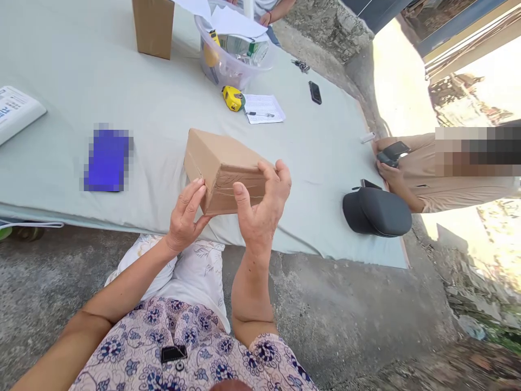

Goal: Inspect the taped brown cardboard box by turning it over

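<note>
A brown cardboard box [228, 149] rests on the cloth-covered table near its front edge, tilted, with its open end facing me. Thin strands or creases show inside the opening. My left hand [187, 214] holds the box's left near edge, fingers on the side face and thumb beneath the lower rim. At the right of the opening, my right hand [266, 201] grips the box, its fingers curled at the upper right edge and its thumb across the mouth. Whether that thumb touches an inner wall I cannot tell.
Around the box lie a blurred blue item [108, 160], a yellow tape measure [233, 99], a notepad [271, 106] with a pen, a phone [315, 92] and a black case [376, 212]. Behind stand a plastic basket [244, 73] and another carton [153, 27]. Two other people are at the table's edges.
</note>
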`<state>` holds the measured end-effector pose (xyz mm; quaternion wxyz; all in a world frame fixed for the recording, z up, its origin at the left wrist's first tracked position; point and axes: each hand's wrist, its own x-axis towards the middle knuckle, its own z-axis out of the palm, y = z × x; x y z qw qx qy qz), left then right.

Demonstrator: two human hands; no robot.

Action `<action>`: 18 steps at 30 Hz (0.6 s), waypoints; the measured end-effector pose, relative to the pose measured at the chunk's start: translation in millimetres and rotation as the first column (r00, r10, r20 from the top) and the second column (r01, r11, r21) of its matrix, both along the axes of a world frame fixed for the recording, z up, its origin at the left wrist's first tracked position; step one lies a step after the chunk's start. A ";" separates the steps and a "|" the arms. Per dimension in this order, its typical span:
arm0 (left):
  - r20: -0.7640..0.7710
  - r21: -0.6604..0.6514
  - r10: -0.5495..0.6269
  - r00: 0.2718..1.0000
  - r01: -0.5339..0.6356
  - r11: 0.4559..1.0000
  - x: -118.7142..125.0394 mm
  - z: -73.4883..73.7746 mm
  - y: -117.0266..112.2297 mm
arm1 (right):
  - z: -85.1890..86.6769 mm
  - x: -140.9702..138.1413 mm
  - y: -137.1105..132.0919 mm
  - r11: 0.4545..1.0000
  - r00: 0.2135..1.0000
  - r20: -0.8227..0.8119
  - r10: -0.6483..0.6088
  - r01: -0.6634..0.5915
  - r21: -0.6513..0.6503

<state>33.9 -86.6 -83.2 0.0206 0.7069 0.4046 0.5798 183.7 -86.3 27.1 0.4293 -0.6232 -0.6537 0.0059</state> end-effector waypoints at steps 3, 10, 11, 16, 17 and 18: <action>0.017 -0.039 0.010 1.000 -0.010 0.999 -1.5 -4.0 -0.5 | 0.4 -4.5 7.8 0.999 1.000 -0.020 0.003 -0.003 -0.039; 0.073 -0.033 -0.112 0.991 0.115 0.993 1.2 -8.5 -1.5 | 0.7 -7.7 13.8 0.997 0.998 0.001 -0.056 0.056 -0.056; 0.084 -0.013 -0.131 0.988 0.133 0.991 2.0 -7.9 -1.4 | 2.2 -9.8 13.7 0.995 0.997 -0.011 -0.073 0.072 -0.063; 0.146 0.023 -0.170 0.975 0.168 0.985 2.6 -5.3 -0.1 | 11.5 -20.0 12.4 0.985 0.989 -0.088 -0.119 0.107 -0.135; 0.149 0.028 -0.177 0.973 0.175 0.984 2.2 -4.9 0.0 | 12.9 -20.1 11.6 0.984 0.988 -0.101 -0.119 0.103 -0.146; 0.148 0.034 -0.184 0.972 0.181 0.983 1.9 -4.4 0.0 | 14.2 -19.4 10.6 0.983 0.987 -0.114 -0.115 0.097 -0.155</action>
